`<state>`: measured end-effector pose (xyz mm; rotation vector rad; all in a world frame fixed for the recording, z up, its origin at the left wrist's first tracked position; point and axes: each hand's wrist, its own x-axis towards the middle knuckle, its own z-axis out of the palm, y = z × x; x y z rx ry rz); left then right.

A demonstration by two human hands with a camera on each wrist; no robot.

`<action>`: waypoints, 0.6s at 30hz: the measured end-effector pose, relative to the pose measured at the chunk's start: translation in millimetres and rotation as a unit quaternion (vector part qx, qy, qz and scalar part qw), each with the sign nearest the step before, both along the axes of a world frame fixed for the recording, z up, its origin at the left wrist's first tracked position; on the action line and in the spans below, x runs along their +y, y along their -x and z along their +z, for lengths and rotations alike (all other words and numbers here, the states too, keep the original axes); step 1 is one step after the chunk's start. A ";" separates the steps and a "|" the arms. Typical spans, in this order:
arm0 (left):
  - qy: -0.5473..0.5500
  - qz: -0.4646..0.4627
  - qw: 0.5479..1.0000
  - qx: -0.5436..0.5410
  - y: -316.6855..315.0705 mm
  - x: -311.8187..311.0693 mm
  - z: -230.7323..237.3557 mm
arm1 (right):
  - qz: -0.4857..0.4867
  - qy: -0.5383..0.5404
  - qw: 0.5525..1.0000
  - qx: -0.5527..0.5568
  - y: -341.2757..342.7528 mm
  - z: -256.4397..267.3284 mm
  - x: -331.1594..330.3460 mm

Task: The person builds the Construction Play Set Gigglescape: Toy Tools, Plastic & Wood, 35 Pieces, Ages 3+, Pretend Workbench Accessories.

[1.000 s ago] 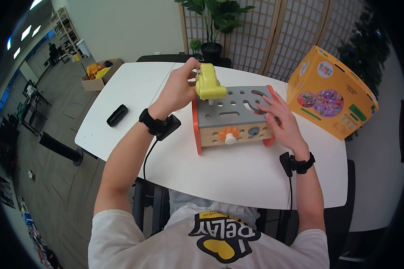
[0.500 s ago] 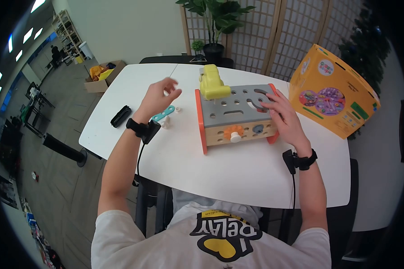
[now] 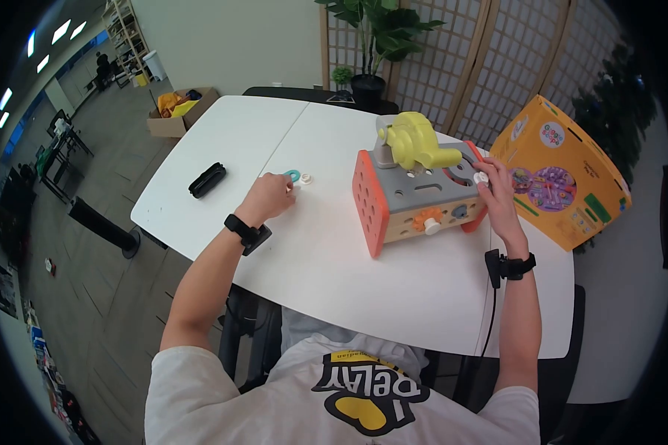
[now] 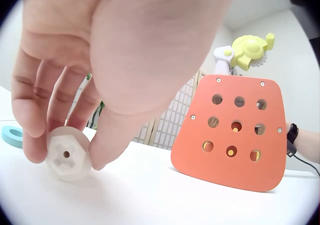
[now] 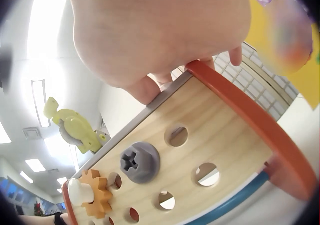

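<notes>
Left wrist view: far side of the white nut point(image 4: 67, 157) hidden. Head view: teal piece point(image 3: 293, 175) partly obscured by the left hand point(image 3: 267, 199); fine print on the carton point(image 3: 590, 159) illegible. Right wrist view: right hand point(image 5: 160, 30) and blue strip point(image 5: 232, 200) cut off by edges.

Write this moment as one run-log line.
left hand: pinches white hexagonal piece | right hand: rests on toy bench | turquoise piece: on table

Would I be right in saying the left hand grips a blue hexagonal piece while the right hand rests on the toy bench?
The hexagonal piece in the left hand is white, not blue, as the left wrist view shows; the rest stands.
</notes>
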<state>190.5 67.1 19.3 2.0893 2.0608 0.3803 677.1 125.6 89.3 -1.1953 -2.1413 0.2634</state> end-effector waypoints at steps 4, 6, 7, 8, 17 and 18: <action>-0.043 -0.042 0.980 -0.187 -31.0 -16.1 34.4 | 0.032 0.017 0.998 0.057 -0.6 -1.8 2.1; -0.052 -0.066 0.967 -0.240 -47.4 -16.7 41.2 | 0.037 0.026 0.997 0.069 -0.4 -1.4 1.4; -0.066 -0.089 0.962 -0.248 -53.8 -15.8 42.0 | 0.038 0.028 0.996 0.073 -0.4 -2.2 1.3; -0.081 -0.112 0.957 -0.256 -59.9 -14.8 42.8 | 0.039 0.031 0.996 0.076 -0.5 -2.6 1.3; -0.184 -0.134 0.954 -0.193 -102.3 -9.4 57.6 | 0.040 0.034 0.995 0.083 0.0 -5.1 0.4; -0.171 -0.131 0.959 -0.183 -105.5 -9.3 59.0 | 0.039 0.031 0.995 0.081 0.3 -5.0 0.5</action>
